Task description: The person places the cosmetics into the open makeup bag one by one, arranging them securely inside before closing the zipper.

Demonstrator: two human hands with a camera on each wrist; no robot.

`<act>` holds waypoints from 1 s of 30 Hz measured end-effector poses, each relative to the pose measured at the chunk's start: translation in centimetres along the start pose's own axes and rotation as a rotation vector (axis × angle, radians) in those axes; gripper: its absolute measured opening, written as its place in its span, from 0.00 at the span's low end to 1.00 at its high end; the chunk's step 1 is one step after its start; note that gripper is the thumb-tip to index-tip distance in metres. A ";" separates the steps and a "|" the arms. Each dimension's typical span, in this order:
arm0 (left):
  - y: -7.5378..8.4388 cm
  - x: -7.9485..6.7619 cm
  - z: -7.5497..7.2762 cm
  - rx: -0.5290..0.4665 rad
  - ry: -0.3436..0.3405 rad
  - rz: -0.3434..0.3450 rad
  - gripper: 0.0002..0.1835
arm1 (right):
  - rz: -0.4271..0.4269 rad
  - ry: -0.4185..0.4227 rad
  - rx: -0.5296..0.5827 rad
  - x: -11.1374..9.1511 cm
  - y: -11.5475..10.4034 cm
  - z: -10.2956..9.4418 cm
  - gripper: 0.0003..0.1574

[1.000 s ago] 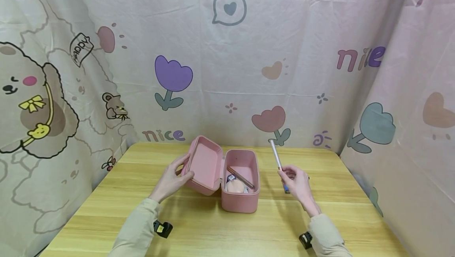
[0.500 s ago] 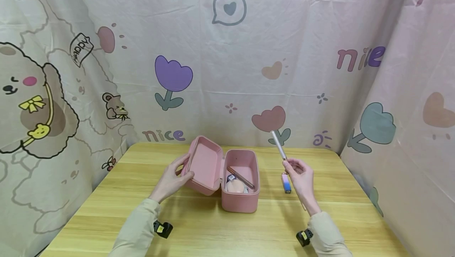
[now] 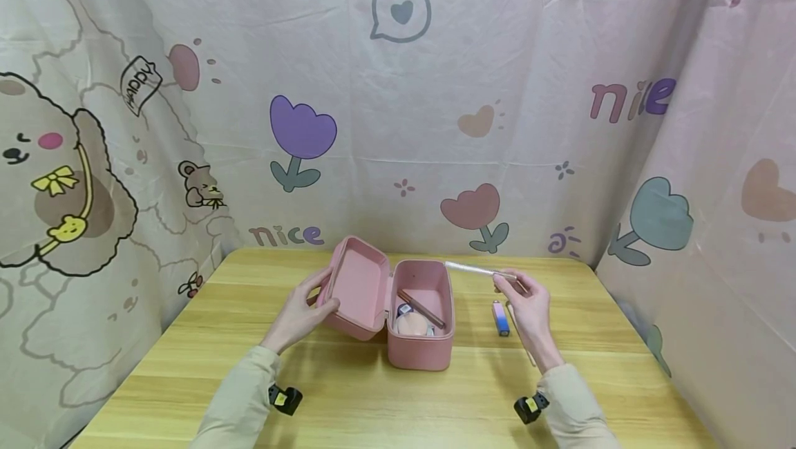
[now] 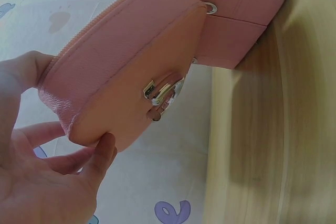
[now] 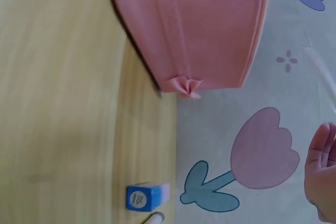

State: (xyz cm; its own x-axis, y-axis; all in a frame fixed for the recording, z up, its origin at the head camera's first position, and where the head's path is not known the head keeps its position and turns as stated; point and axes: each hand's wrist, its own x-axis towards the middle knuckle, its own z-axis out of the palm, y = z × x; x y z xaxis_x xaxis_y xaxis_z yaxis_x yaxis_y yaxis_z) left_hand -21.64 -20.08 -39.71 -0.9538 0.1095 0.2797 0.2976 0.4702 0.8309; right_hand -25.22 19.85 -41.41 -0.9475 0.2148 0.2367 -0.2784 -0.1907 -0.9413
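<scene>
A pink cosmetic case point(image 3: 420, 354) stands on the table with its lid point(image 3: 362, 284) swung out to the left. My left hand point(image 3: 300, 318) grips the lid's outer edge; the left wrist view shows thumb and fingers on either side of the lid point(image 4: 131, 72). Between the fingertips of my right hand point(image 3: 528, 304) is a slim silvery-white pen-like stick point(image 3: 469, 269), lying nearly level, its free end pointing at the case's right rim. Inside the case are a brown pencil point(image 3: 421, 309), a round beige puff point(image 3: 411, 325) and a small dark-capped item point(image 3: 404, 309).
Right of the case stands a small pink-and-blue box point(image 3: 500, 319). Another thin pale stick point(image 3: 532, 359) lies beside it, partly behind my right hand. The table point(image 3: 348, 407) meets a printed curtain point(image 3: 398, 103) at the back.
The stick in my right hand has swung from steeply raised to nearly level, pointing left toward the case. That hand has shifted slightly right, uncovering the pink-and-blue box. My left hand holds still.
</scene>
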 end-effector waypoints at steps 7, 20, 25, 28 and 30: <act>0.0 0.0 0.0 -0.006 0.000 0.001 0.37 | -0.070 -0.110 0.082 0.2 -0.6 0.8 0.10; -0.2 0.1 0.1 0.003 0.004 -0.002 0.37 | -0.199 -0.069 -0.064 1.1 -1.7 2.9 0.18; -0.3 0.1 0.1 0.011 0.006 -0.001 0.37 | -0.295 -0.139 -0.154 1.6 -2.0 3.9 0.22; -0.3 0.1 0.1 0.012 0.003 0.005 0.37 | -0.316 -0.176 -0.203 1.9 -2.0 4.6 0.24; -0.2 0.0 0.1 0.012 0.000 0.007 0.36 | -0.314 -0.201 -0.237 2.1 -1.9 5.1 0.23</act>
State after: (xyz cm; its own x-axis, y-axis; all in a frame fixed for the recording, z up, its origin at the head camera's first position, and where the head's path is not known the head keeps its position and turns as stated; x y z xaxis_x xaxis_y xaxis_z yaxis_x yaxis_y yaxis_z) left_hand -21.76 -20.13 -39.93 -0.9516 0.1128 0.2859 0.3041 0.4798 0.8230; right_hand -27.45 15.76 -37.91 -0.8408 0.0319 0.5405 -0.5366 0.0840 -0.8397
